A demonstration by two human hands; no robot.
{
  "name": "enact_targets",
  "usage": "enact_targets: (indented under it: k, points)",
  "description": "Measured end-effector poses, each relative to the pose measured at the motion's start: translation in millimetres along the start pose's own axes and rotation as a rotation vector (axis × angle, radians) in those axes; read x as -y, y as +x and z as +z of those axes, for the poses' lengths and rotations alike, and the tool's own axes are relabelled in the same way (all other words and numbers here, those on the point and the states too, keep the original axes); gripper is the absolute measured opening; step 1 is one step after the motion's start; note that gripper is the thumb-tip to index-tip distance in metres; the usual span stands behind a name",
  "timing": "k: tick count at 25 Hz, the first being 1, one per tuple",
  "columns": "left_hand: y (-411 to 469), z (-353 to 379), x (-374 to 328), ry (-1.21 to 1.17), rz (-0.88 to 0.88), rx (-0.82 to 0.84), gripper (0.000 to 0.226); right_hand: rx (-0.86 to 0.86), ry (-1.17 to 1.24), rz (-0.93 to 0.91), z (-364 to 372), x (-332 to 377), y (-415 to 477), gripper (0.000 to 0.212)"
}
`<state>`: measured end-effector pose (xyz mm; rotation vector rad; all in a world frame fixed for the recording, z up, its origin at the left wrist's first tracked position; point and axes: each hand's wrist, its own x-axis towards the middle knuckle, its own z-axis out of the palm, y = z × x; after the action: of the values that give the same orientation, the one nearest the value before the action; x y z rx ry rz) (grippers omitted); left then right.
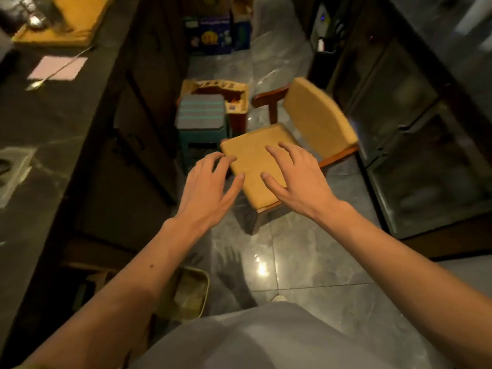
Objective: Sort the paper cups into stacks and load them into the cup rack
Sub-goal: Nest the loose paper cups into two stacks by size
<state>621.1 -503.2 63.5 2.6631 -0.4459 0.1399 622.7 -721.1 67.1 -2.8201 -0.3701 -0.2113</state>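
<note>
No paper cup and no cup rack shows in the head view. My left hand (pixel 210 187) and my right hand (pixel 295 179) are stretched out in front of me, palms down, fingers spread, holding nothing. Both hover in the air above the front of a wooden chair (pixel 253 153) with a yellow cushion. The picture is blurred by motion.
A dark stone counter (pixel 45 145) runs along the left, with a wooden tray (pixel 66 25), a pink cloth (pixel 57 67) and a long spoon (pixel 53 73). A green stool (pixel 201 118), cardboard boxes (pixel 221 89) and a glass-door cabinet (pixel 415 145) line the narrow tiled aisle. A bin (pixel 186 291) stands low left.
</note>
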Motion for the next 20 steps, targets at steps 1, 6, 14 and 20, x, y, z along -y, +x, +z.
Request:
enact_targets:
  k: [1, 6, 14, 20]
  points:
    - [22.2, 7.8, -26.2, 0.004, 0.053, 0.004, 0.054, -0.044, -0.014, 0.025, -17.3, -28.2, -0.5, 0.057]
    - [117.8, 45.2, -150.3, -0.013, 0.268, -0.022, 0.049, -0.181, -0.087, 0.186, -95.8, -151.7, -18.3, 0.06]
    - [244.4, 87.4, -285.7, -0.021, 0.531, -0.024, 0.048, -0.348, -0.153, 0.441, -174.5, -297.4, -35.7, 0.059]
    - [339.6, 134.1, -343.9, -0.083, 0.634, 0.001, 0.052, -0.339, -0.213, 0.543, -192.3, -387.3, -3.4, 0.059]
